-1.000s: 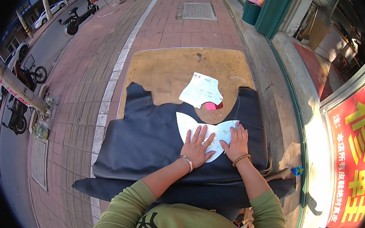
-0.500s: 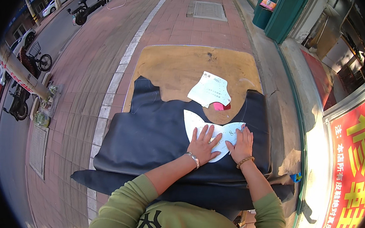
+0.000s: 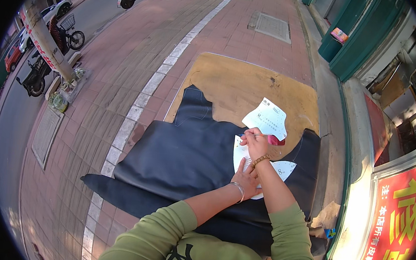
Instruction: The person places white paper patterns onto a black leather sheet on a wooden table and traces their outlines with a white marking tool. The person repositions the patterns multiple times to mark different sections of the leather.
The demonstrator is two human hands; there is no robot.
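Note:
A white paper pattern piece [image 3: 283, 170] with a curved outline lies flat on a large sheet of black leather [image 3: 181, 150]. My left hand [image 3: 247, 179] rests on the pattern with its fingers spread, pressing it down. Crossing over it, my right hand [image 3: 255, 145] pinches a thin pen-like stick [image 3: 266, 134] near the pattern's upper left corner. The pen's tip is too small to make out clearly. Just beyond my right hand, a second white pattern piece [image 3: 267, 118] lies on the tan tabletop [image 3: 252, 79], partly over a small pink-red item [image 3: 277, 141].
The leather drapes over the table's near edge, with a rolled fold [image 3: 113, 193] reaching left. To the right stand a shopfront step and a red sign [image 3: 397, 231]. A post [image 3: 47, 41] and parked bikes are at the left beyond the brick pavement [image 3: 92, 100].
My right hand has left the pattern's right side, crossed over my left and now holds a pen-like stick. My left hand stays on the pattern. The whole view has turned somewhat.

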